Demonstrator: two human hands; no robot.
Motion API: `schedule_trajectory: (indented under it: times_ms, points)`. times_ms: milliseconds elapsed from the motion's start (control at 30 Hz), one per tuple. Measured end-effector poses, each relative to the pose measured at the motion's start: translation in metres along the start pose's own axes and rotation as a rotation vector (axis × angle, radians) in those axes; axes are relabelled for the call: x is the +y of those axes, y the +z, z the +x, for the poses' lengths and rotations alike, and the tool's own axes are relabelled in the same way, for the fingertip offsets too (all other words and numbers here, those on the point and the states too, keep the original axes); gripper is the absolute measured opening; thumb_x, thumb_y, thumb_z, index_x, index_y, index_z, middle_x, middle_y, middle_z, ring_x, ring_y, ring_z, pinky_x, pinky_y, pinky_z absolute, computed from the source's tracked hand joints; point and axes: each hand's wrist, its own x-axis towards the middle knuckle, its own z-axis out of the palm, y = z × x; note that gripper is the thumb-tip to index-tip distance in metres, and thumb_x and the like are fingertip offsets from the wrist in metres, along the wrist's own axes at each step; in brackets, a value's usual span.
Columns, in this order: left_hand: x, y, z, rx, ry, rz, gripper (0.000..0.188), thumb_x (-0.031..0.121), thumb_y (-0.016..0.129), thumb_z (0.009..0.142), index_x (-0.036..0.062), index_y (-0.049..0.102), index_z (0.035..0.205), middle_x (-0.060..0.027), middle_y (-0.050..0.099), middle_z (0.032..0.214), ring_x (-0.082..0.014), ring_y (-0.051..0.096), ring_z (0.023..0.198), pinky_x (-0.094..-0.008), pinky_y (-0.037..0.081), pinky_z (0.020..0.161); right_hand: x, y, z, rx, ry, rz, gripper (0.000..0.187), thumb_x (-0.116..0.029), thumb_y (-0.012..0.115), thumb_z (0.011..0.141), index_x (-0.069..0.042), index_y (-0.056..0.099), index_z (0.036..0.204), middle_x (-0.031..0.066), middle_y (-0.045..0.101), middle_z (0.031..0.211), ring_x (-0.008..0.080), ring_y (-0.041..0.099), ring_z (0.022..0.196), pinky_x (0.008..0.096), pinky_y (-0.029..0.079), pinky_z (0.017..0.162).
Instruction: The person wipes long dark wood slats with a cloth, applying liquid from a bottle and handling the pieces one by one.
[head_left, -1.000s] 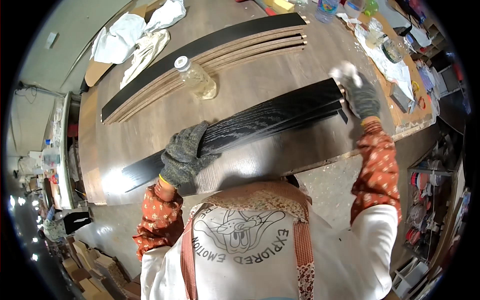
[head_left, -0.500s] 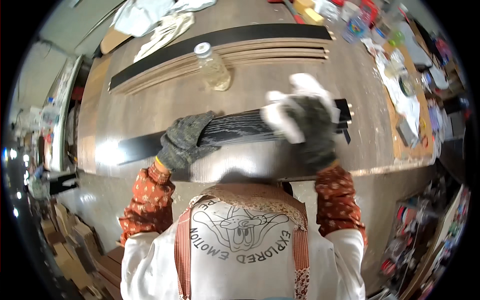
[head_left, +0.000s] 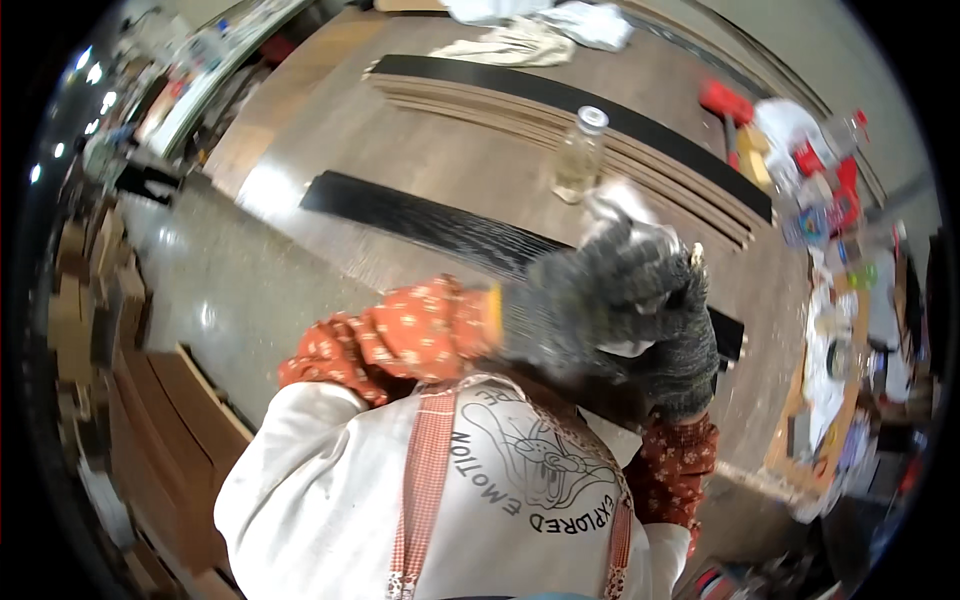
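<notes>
Both my hands wear dark grey knit work gloves and meet over the right part of a black wood-grain board (head_left: 420, 222) that lies on the table. Between them is a crumpled white cloth (head_left: 622, 203); part of it also shows below the fingers. My left hand (head_left: 580, 300) is laid over the cloth with its fingers bent onto it, somewhat blurred. On the other side, my right hand (head_left: 685, 350) grips the same cloth. Just beyond the hands stands a glass jar (head_left: 578, 165) with a white lid and pale liquid.
Behind the jar lies a stack of boards (head_left: 600, 105) with a black top one. White cloths (head_left: 515, 40) rest at the table's far edge. To the right are a red-headed tool (head_left: 727, 103), a yellow block (head_left: 752, 157) and several bottles. Another person (head_left: 130, 170) stands far left.
My left hand has left the board and come across to the cloth at my right hand. The view has turned, so the table now appears slanted.
</notes>
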Motion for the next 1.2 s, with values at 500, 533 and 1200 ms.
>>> schedule_trajectory:
  times_ms: [500, 533, 1200]
  points:
    - [-0.075, -0.16, -0.18, 0.587, -0.237, 0.892, 0.023, 0.017, 0.054, 0.086, 0.0003, 0.058, 0.102, -0.013, 0.06, 0.093, -0.0287, 0.058, 0.092, -0.0389, 0.047, 0.081, 0.053, -0.016, -0.013, -0.376, -0.156, -0.585, 0.081, -0.062, 0.056, 0.078, -0.004, 0.044, 0.134, 0.0146, 0.054, 0.124, 0.0339, 0.05, 0.115, 0.0513, 0.029, 0.107]
    - [-0.073, -0.185, -0.201, 0.698, -0.497, 0.929, 0.028, 0.023, 0.059, 0.083, 0.0013, 0.059, 0.102, -0.0156, 0.06, 0.098, -0.0303, 0.058, 0.095, -0.0391, 0.047, 0.083, 0.055, -0.017, -0.014, -0.373, -0.16, -0.59, 0.081, -0.062, 0.056, 0.078, -0.004, 0.044, 0.134, 0.0146, 0.054, 0.124, 0.0339, 0.05, 0.115, 0.0513, 0.029, 0.107]
    - [-0.1, -0.254, -0.264, 0.619, -0.951, 1.296, 0.03, 0.021, 0.063, 0.077, 0.0074, 0.06, 0.103, -0.0108, 0.062, 0.096, -0.0261, 0.06, 0.09, -0.0331, 0.049, 0.08, 0.056, -0.015, -0.011, -0.367, -0.145, -0.625, 0.089, -0.065, 0.062, 0.073, -0.004, 0.043, 0.135, 0.0152, 0.054, 0.124, 0.0341, 0.05, 0.116, 0.0516, 0.027, 0.109]
